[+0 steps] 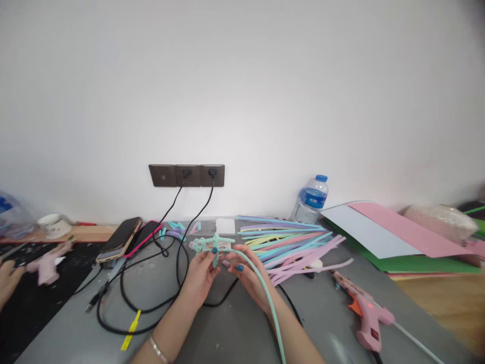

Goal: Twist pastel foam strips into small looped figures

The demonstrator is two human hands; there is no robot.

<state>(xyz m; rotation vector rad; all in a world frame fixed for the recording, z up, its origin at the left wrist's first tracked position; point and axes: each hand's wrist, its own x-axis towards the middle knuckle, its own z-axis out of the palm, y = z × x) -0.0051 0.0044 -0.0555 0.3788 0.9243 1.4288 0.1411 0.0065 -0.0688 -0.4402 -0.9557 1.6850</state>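
My left hand (203,275) pinches a mint green pipe cleaner shape (215,242) between thumb and fingers, above the grey table. The shape has small loops at its left end and straight bits sticking out to the right. From it a long mint green pipe cleaner (265,288) arches over my right hand (248,275) and hangs down past my right forearm. The fingers of my right hand are curled close to the shape, with the strand at their tips. My fingers partly hide where the pieces join.
Pastel pipe cleaners (288,242) lie fanned to the right, before a water bottle (312,197). A pink glue gun (369,313) lies front right, near coloured sheets (379,232). Black cables (125,298) and two phones (120,239) lie left. Another person's hand (9,280) is at far left.
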